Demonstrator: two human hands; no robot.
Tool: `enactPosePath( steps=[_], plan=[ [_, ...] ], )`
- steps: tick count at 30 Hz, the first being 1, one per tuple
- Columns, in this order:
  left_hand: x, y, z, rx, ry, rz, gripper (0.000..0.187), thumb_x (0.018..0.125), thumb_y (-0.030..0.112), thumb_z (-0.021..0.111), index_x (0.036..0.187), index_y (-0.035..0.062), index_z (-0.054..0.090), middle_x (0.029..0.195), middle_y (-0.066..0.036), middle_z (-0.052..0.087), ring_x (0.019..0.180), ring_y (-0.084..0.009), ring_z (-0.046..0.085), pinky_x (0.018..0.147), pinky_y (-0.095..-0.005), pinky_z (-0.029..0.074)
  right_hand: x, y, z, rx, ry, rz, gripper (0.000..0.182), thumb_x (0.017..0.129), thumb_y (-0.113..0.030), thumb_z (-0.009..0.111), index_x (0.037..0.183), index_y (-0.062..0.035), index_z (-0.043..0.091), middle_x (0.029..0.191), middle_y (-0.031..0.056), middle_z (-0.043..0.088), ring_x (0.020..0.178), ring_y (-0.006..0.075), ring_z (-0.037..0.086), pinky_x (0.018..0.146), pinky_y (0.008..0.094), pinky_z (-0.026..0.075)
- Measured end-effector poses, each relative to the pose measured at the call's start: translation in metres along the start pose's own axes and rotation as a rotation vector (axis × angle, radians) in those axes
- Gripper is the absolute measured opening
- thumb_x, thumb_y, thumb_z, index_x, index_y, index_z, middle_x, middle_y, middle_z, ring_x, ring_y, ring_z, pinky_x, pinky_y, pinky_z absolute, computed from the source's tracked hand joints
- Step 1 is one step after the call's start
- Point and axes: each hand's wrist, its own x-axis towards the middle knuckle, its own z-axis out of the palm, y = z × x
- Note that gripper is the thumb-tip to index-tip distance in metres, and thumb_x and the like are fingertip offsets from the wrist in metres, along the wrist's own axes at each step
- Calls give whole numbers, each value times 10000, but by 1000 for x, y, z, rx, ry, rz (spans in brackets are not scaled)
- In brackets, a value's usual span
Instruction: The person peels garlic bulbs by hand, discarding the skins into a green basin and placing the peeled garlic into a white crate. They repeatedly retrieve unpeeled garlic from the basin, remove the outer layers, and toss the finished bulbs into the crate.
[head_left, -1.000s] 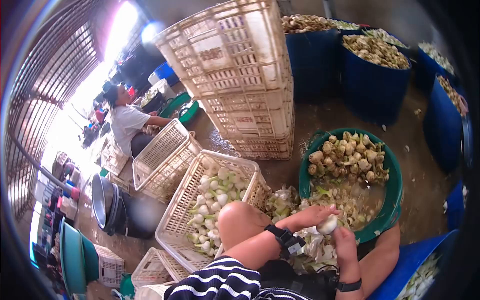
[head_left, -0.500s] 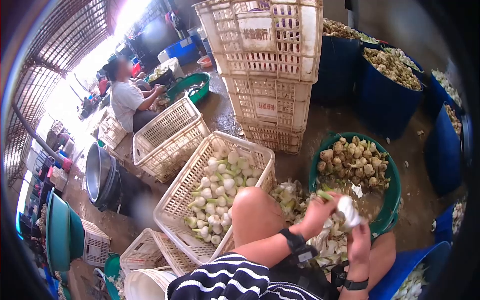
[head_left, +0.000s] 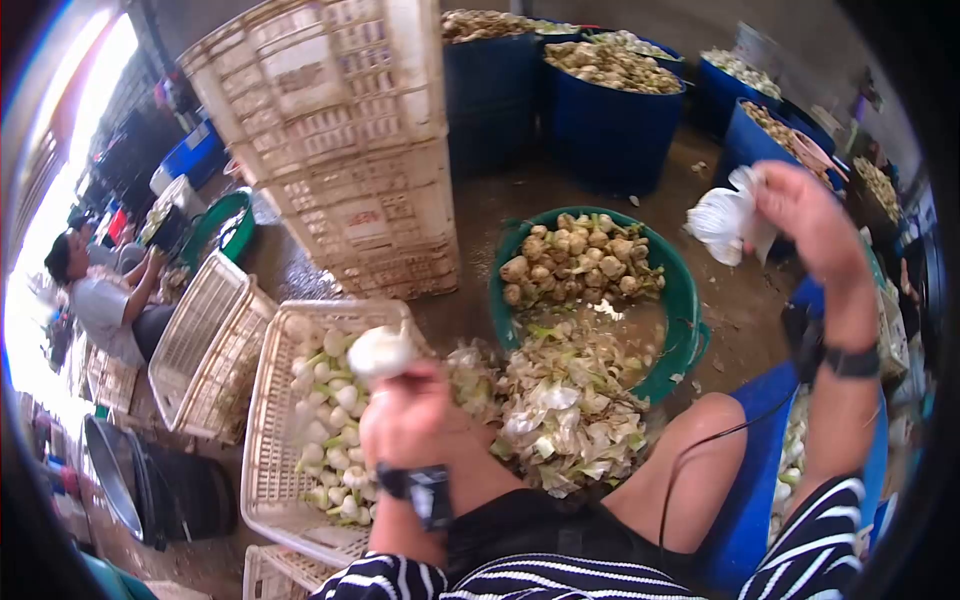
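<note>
My left hand [head_left: 415,420] is closed around a peeled white bulb [head_left: 380,350], held just over the near edge of a white crate [head_left: 262,470] full of peeled white bulbs. My right hand [head_left: 805,215] is raised to the right, pinching a bunch of white peelings [head_left: 728,218] above the floor. Between my knees lies a heap of pale green peelings [head_left: 565,405]. Beyond it stands a green basin [head_left: 684,300] with unpeeled brownish bulbs in it.
A tall stack of white crates [head_left: 345,150] stands ahead. Blue barrels [head_left: 610,115] of unpeeled bulbs line the back and right. Two empty white crates [head_left: 200,340] lie at left, with a seated person [head_left: 105,295] beyond them. A blue tub [head_left: 745,500] is by my right leg.
My hands have parted: the left carried the peeled bulb left toward the white crate, the right swung up and right with the peelings. The view turned rightward.
</note>
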Motion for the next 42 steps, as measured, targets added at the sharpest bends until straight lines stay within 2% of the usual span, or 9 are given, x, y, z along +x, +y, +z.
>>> enactPosePath(
  steps=[7, 11, 12, 14, 15, 22, 28, 31, 42],
  plan=[
    [5, -16, 26, 67, -85, 15, 437, 846, 433, 480, 967, 15, 518, 913, -117, 543, 795, -225, 519, 706, -344, 456, 79, -61, -98, -680, -180, 401, 191, 908, -177, 461, 910, -28, 581, 727, -10, 583, 629, 65, 536, 556, 228, 435],
    [26, -100, 28, 248, -127, -232, 302, 857, 340, 483, 875, 52, 571, 851, -62, 576, 786, -193, 525, 706, -314, 442, 147, 159, -85, -282, -539, 412, 202, 778, -197, 521, 897, -59, 608, 743, 72, 614, 663, 178, 595, 594, 334, 482],
    [31, -117, 27, 321, -74, -235, 286, 860, 335, 484, 867, 62, 569, 832, -57, 575, 768, -190, 528, 692, -310, 444, 148, 204, -39, -963, -740, 172, 174, 781, -159, 529, 809, -22, 633, 707, 95, 632, 625, 171, 568, 599, 331, 479],
    [49, -138, 25, 415, -30, -237, 271, 864, 330, 485, 858, 72, 567, 812, -51, 574, 749, -187, 531, 678, -306, 445, 107, 338, 14, -893, -717, 7, 220, 675, -195, 616, 879, -118, 647, 840, 103, 638, 773, 274, 600, 652, 365, 476],
    [59, -145, 21, 499, 4, -215, 251, 865, 325, 490, 823, 86, 551, 793, -45, 561, 742, -183, 521, 673, -304, 441, 109, 330, 44, -1089, -917, 357, 204, 684, -151, 619, 883, -118, 648, 882, 94, 635, 802, 292, 600, 664, 380, 479],
    [122, -193, -58, 737, 155, -58, 215, 857, 294, 514, 771, 98, 530, 762, -45, 543, 707, -175, 512, 648, -293, 437, 92, 526, 71, -1110, 309, -71, 71, 731, -85, 571, 782, -49, 537, 834, 157, 596, 804, 317, 592, 635, 423, 474],
    [151, -285, -87, 1285, 332, -45, 410, 854, 421, 510, 1046, 60, 485, 987, -81, 552, 827, -187, 514, 718, -329, 429, 91, 490, 102, -469, 36, 153, 64, 718, -54, 522, 779, -38, 534, 773, 154, 593, 774, 334, 585, 656, 420, 476],
    [170, -286, -79, 1365, 243, -76, 397, 841, 413, 539, 1004, 53, 508, 987, -111, 545, 735, -149, 534, 605, -285, 435, 87, 440, 149, -110, 13, -272, 109, 752, -120, 505, 806, -46, 564, 659, 133, 584, 667, 356, 587, 614, 430, 485],
    [185, -242, -70, 1339, 84, -227, 169, 850, 285, 530, 819, 118, 536, 664, 22, 541, 478, -66, 448, 414, -198, 315, 83, 368, 177, 18, -218, 11, 204, 787, -163, 463, 721, -7, 577, 615, 123, 583, 492, 256, 562, 458, 356, 466]
  ],
)
